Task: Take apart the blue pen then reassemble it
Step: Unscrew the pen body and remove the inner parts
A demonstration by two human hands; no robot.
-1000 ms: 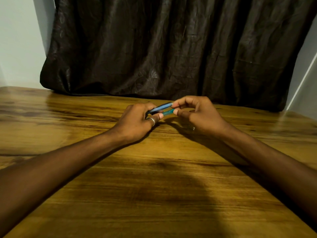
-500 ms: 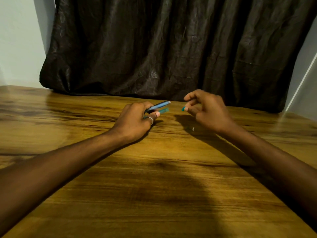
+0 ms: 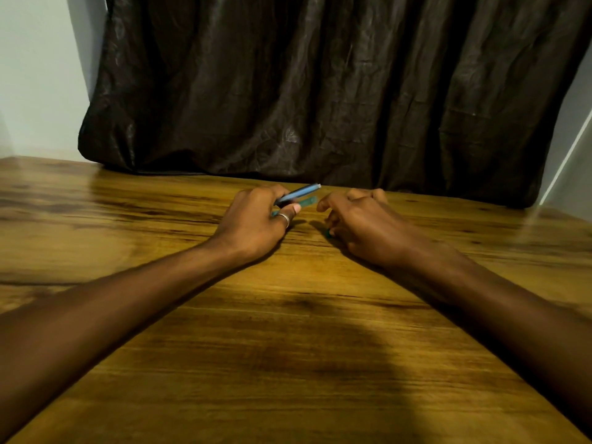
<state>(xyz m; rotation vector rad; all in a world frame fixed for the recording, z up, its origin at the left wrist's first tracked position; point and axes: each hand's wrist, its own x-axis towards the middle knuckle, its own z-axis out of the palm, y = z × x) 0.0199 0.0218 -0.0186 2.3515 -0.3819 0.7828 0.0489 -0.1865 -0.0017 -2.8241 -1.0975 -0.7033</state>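
The left hand point(image 3: 256, 219) rested on the wooden table point(image 3: 288, 347) with its fingers curled around two slim parts of the blue pen: a light blue piece point(image 3: 299, 192) sticking out above, angled up and to the right, and a teal, see-through piece point(image 3: 307, 201) just beneath it, lying nearly parallel. A silver ring point(image 3: 285, 218) sat on one of that hand's fingers, and the fingertip beside it pressed against the teal piece. The right hand point(image 3: 362, 219) lay just beside, palm down, apart from both pieces, its fingers bent loosely toward the tabletop. A small teal bit point(image 3: 327, 233) showed at its lower fingertips, touching or nearly touching the table (whether the fingers pinched it or merely lay over it could not be told). Both bare forearms stretched across the table from the near edge. A dark, creased curtain point(image 3: 320, 91) hung behind the table's far edge
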